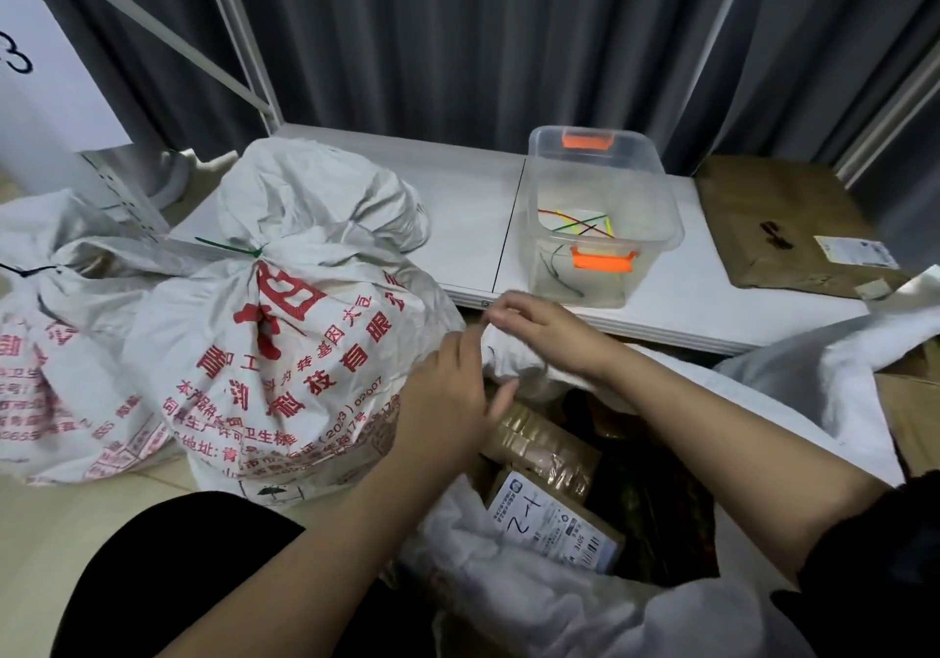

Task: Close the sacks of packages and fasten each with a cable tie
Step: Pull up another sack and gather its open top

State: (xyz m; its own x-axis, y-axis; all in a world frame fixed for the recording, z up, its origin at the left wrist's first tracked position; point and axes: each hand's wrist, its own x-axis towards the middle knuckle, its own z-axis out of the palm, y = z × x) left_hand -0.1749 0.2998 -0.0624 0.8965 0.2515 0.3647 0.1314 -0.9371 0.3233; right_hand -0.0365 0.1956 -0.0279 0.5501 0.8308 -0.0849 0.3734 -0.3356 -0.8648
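Hands bunching open white woven sack (513, 357) rim: left grip (447, 398) loose, spread; right grip (534, 324) pinching fabric. Ties waiting in clear plastic tub (600, 245) near desk (458, 209) front edge.

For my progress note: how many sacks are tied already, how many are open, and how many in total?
Tied sacks: 2, one with a green cable tie, one with a black cable tie
Open sack: 1
Total: 3

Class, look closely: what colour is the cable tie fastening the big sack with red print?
Green cable tie, at the sack neck; head view.
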